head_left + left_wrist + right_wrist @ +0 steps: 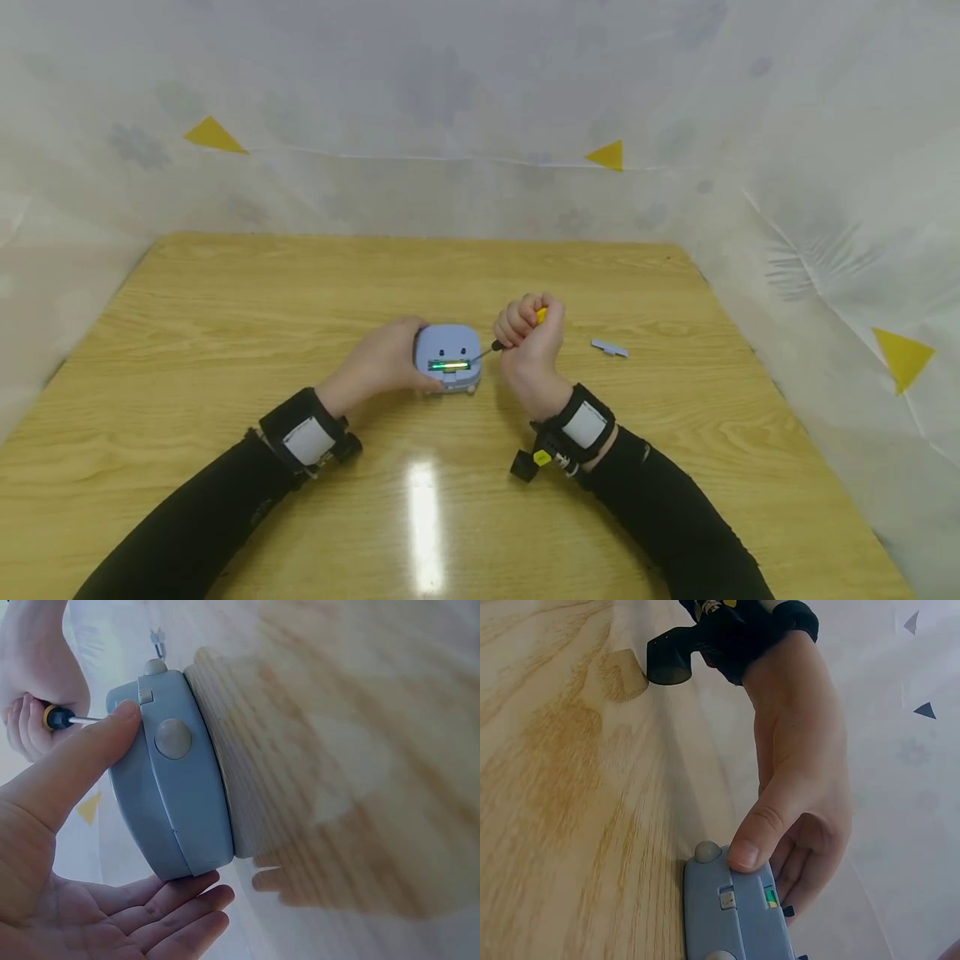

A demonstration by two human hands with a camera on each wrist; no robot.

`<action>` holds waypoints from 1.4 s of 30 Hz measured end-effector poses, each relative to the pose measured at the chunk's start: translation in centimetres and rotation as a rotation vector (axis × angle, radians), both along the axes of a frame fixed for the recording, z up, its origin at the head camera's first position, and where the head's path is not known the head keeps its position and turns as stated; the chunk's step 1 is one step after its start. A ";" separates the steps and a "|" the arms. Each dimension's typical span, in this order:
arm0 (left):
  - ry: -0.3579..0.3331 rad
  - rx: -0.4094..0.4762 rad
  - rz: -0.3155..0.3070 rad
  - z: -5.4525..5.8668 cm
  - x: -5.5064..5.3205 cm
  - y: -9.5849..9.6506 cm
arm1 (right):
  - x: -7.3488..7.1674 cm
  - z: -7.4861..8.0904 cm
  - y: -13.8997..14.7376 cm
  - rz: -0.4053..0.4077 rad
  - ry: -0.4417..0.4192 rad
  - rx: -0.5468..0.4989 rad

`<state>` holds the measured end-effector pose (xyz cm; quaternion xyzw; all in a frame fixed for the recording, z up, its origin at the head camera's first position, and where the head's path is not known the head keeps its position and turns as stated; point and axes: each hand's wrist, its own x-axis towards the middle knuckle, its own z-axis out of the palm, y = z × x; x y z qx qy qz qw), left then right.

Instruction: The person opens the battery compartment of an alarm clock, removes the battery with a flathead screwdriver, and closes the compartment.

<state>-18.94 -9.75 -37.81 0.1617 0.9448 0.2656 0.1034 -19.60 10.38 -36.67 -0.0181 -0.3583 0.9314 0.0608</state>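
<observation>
A small light-blue plastic device (450, 340) with rounded corners stands on the table, a long slot exposed in its upper face. A green and gold battery (449, 366) lies in that slot. My left hand (386, 358) grips the device from the left; in the left wrist view its thumb presses one edge, with fingers against the opposite side. In my right fist is a yellow-and-black screwdriver (497, 345). This right hand (532, 346) is just right of the device, and the metal shaft angles down-left to the battery's right end. Round pale knobs (174, 739) protrude from the device's side.
A loose light-blue battery cover (609, 348) lies on the wooden table (300, 275), right of my right hand. Black wrist straps with cameras sit on both wrists. Pale patterned sheeting (450, 92) with yellow triangles surrounds the table at the back and sides.
</observation>
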 end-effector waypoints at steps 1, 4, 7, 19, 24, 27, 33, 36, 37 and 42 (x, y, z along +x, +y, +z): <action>0.000 0.000 -0.001 0.0 0.0 0.0 | 0.1 0.0 0.0 0.002 0.006 0.004; -0.001 -0.001 0.002 0.1 0.0 0.0 | 0.3 0.1 -0.2 0.014 0.032 0.040; -0.001 0.001 0.001 0.1 0.1 0.0 | 0.7 0.1 -0.5 0.058 0.111 0.145; -0.006 0.012 -0.008 0.1 0.2 0.0 | 0.6 -0.5 -1.6 0.287 0.443 0.641; -0.002 0.005 -0.004 0.2 0.2 0.1 | 0.1 -0.5 -1.2 0.291 0.322 0.354; -0.003 0.004 0.004 0.2 0.1 0.2 | -0.1 -0.6 -0.9 0.267 0.276 0.262; -0.005 0.006 0.008 0.1 0.1 0.3 | -0.7 -0.6 -0.2 0.207 0.159 0.098; -0.004 0.010 0.010 0.2 0.1 0.3 | -1.1 -0.7 0.2 0.177 0.107 0.024; -0.002 0.008 0.010 0.2 0.1 0.3 | -1.2 -0.8 0.4 0.169 0.091 0.001; 0.002 -0.009 0.006 0.2 0.2 0.3 | -1.4 -0.9 0.9 0.159 0.055 -0.040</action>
